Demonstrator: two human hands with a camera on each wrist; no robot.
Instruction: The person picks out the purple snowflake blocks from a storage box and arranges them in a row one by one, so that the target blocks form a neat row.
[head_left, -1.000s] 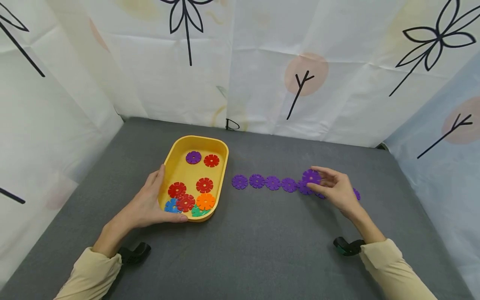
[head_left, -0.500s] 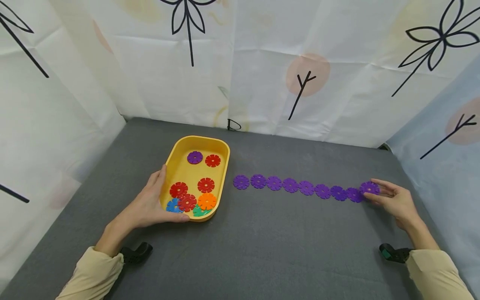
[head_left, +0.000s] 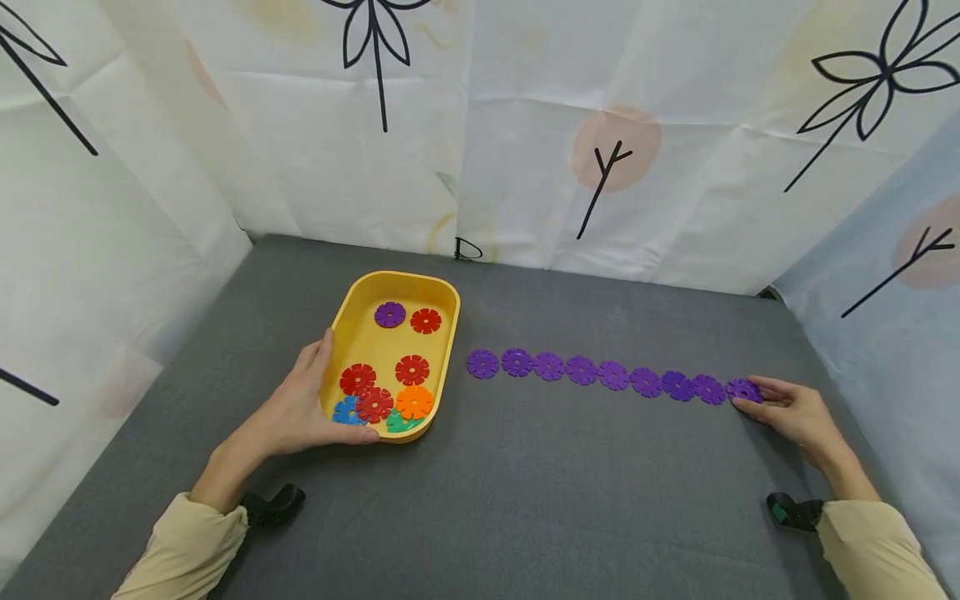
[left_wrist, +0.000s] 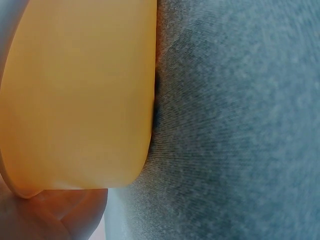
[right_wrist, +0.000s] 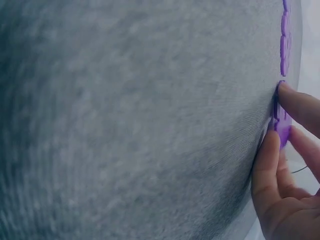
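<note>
My left hand (head_left: pixel 296 412) grips the near left corner of a yellow tray (head_left: pixel 450 333), thumb along its front wall and fingers on its left side. In the left wrist view the tray's smooth outer wall (left_wrist: pixel 85 100) fills the left part. At the right end of a row of purple flower-shaped discs (head_left: pixel 582 370), my right hand (head_left: pixel 798 417) pinches one more purple flower disc (head_left: pixel 742 389) by its edge, low over the cloth. The right wrist view shows that pinched disc (right_wrist: pixel 284 127) at the cloth, a small gap from its neighbour.
Inside the tray lie a purple disc (head_left: pixel 390 314), several red discs (head_left: pixel 412 369), an orange one (head_left: pixel 414 402), a blue one (head_left: pixel 345 409) and a green one (head_left: pixel 403 423). Grey cloth (head_left: pixel 555 500) covers the table. White patterned fabric (head_left: pixel 525 167) walls the back and sides.
My right hand has moved right along the row to its end, then lowered the pinched purple disc toward the cloth. The left hand and tray have stayed put.
</note>
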